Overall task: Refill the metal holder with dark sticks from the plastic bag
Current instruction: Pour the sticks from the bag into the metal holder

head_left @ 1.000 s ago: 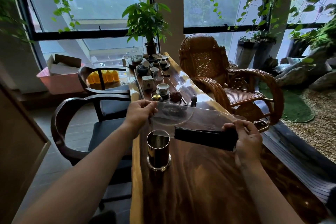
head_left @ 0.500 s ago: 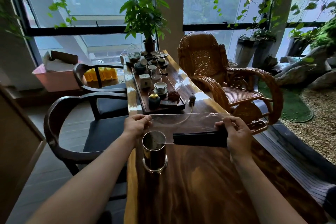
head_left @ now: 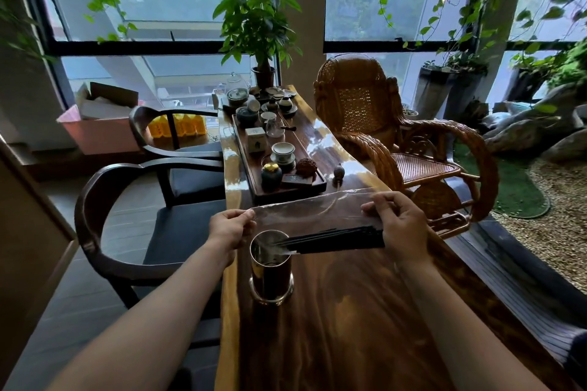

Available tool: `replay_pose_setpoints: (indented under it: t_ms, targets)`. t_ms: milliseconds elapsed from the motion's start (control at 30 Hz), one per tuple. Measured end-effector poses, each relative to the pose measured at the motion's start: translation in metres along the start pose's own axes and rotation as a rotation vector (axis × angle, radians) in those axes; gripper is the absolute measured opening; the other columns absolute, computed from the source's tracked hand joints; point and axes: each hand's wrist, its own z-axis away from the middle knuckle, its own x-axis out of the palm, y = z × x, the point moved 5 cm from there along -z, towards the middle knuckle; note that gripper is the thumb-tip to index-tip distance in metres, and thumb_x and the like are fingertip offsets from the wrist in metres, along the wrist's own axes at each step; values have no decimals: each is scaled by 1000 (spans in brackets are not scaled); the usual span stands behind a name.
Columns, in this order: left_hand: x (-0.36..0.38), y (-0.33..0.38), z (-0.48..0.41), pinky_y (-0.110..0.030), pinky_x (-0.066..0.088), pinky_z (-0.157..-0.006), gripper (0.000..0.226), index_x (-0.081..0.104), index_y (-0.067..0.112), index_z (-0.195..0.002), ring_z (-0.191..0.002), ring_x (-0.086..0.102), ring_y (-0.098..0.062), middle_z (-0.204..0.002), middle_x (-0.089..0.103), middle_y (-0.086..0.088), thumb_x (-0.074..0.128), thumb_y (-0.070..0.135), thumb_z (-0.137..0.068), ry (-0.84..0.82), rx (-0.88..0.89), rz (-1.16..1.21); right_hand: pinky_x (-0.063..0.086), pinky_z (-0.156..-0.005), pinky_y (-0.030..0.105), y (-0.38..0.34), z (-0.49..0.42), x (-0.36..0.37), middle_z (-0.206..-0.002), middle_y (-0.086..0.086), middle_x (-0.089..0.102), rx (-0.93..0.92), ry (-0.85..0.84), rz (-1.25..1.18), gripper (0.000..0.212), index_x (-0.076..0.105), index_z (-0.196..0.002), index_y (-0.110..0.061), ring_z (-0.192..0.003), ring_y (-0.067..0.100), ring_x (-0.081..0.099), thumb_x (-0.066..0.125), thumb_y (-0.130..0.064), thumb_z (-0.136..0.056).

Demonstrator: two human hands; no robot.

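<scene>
So thin dark sticks point(head_left: 336, 240) slide into the cylindrical metal holder point(head_left: 270, 276), we are pinching the clear plastic bag point(head_left: 311, 213) level with left hand point(head_left: 232, 228) and right hand point(head_left: 401, 228).

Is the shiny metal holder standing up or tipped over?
Standing up. The metal holder rests on its base on the table, open mouth facing up, dark sticks reaching over its rim.

Long glossy wood counter point(head_left: 349, 327) runs off toward the windows. Far end has a tea tray point(head_left: 286, 195) packed with cups, a little box point(head_left: 255, 138) and a gold-lidded jar point(head_left: 271, 173), with a potted plant point(head_left: 259, 19) behind it. Wicker rocker point(head_left: 359, 98) on the right. On the left, a dark armchair point(head_left: 85, 216) with another point(head_left: 139, 124) behind it. Pink box point(head_left: 98, 133) and yellow bottles point(head_left: 178, 125) far left, rocks point(head_left: 521, 133) and gravel point(head_left: 559, 219) far right.
</scene>
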Motion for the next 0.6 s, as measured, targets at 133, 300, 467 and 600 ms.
replay_pose_setpoints:
  t_ms: [133,300,467,600]
  targets:
    - [-3,-4,-6,-28,44,-53,9,73,12,-89,-65,64,-16,-81,74,-8,70,20,-91,6,-16,12,61,-78,32,-4,-7,6,-85,0,77,-24,-20,43,12,68,-91,-25,-82,8,74,59,-23,-100]
    - [-7,-11,-13,-29,44,-53,8,73,12,-88,-67,65,-18,-80,74,-8,72,20,-90,15,-39,34,61,-76,29,-14,-17,17,-81,-2,76,-61,-40,83,15,68,-86,-28,-78,7,74,62,-22,-99]
    - [-13,-24,-20,-28,45,-51,7,73,12,-89,-61,66,-16,-72,74,-5,72,19,-89,23,-86,66,61,-80,44,-21,-29,31,-82,-1,76,-55,-73,153,14,70,-94,-13,-80,12,74,62,-22,-99]
    - [-18,-32,-24,-25,47,-45,7,73,13,-90,-57,68,-15,-70,75,-5,74,20,-88,30,-121,100,62,-78,41,-30,-33,41,-84,-2,76,-81,-114,188,15,70,-98,-11,-80,8,74,62,-23,-99]
